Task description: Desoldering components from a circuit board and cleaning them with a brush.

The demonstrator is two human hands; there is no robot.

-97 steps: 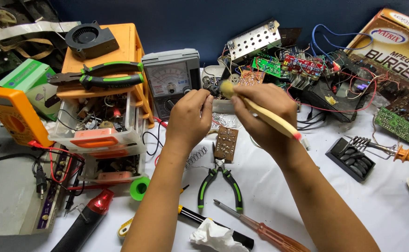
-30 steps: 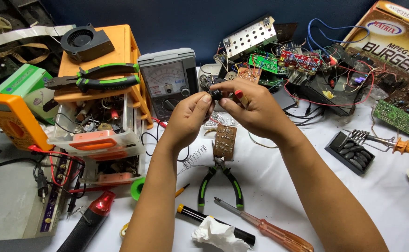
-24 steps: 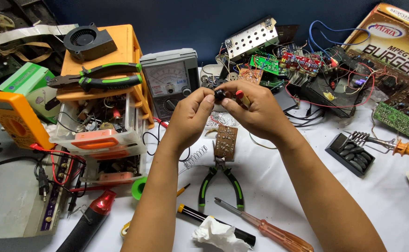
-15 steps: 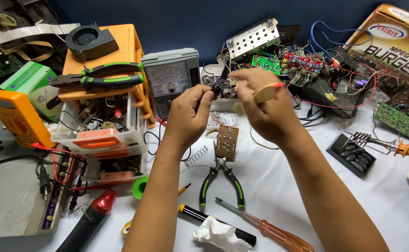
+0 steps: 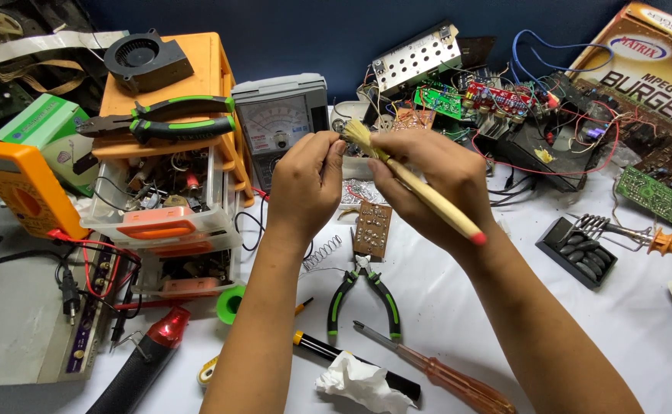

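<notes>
My right hand [image 5: 428,180] grips a small paintbrush [image 5: 416,184] with a pale wooden handle and a red tip; its bristles point up and to the left, against my left fingertips. My left hand [image 5: 305,180] is raised beside it, its fingers pinched on something too small to make out. Both hands hover above a small brown circuit board [image 5: 372,228] lying on the white table cover. Just below the board lie green-handled cutters [image 5: 363,295].
An orange drawer unit [image 5: 175,153] with pliers [image 5: 163,123] on top stands to the left, next to an analog meter [image 5: 278,123]. A pile of circuit boards and wires [image 5: 504,107] fills the back. A soldering iron stand [image 5: 577,249], a screwdriver [image 5: 435,372] and crumpled tissue [image 5: 363,383] lie near.
My right hand turned the brush around: its bristles now meet my left fingertips, and the handle points down to the right. Both hands stayed raised above the small board.
</notes>
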